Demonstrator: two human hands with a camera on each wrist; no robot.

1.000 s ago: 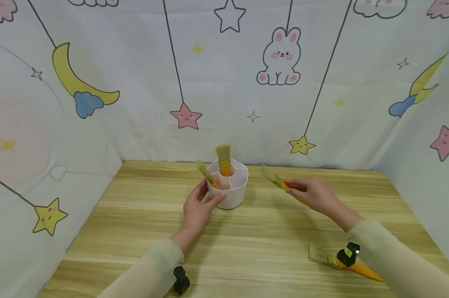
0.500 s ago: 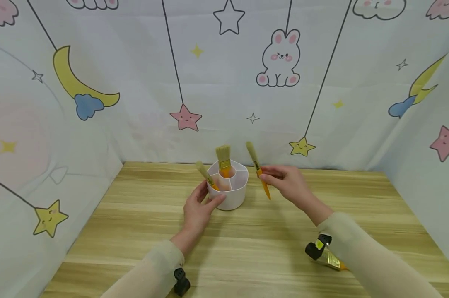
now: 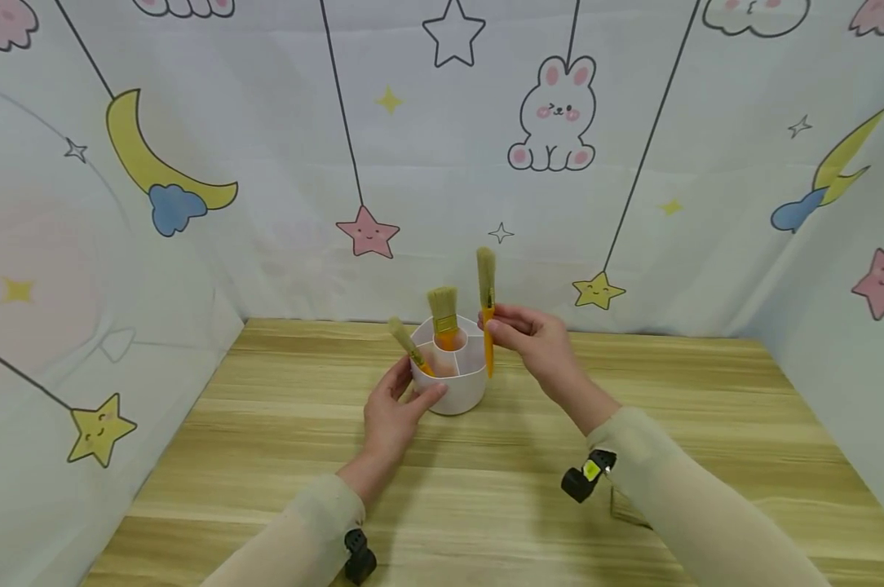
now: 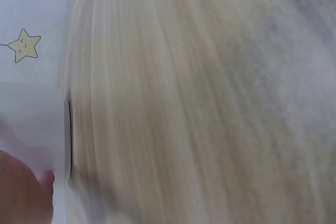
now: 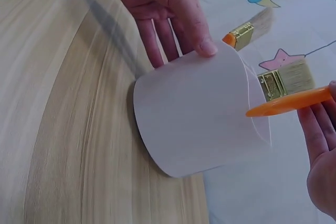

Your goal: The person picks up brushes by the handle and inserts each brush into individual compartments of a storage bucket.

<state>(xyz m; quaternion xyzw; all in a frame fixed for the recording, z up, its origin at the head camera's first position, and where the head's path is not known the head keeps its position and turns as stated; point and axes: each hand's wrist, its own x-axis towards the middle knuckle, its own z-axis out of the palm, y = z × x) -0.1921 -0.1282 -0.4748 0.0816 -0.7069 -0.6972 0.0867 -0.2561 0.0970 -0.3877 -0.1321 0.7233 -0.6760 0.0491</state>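
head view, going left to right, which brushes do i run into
Leaning brush at the left of the holder → middle brush → held brush, in the right hand → bristles on the table, the rest hidden by the right sleeve.

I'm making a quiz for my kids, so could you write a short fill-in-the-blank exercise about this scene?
The left hand grips a holder coloured ____.
The right hand holds a brush with its bristles pointing ____.
That brush's handle is coloured ____.
The holder has ____ other brushes showing in it.

Missing words: white; up; orange; two.
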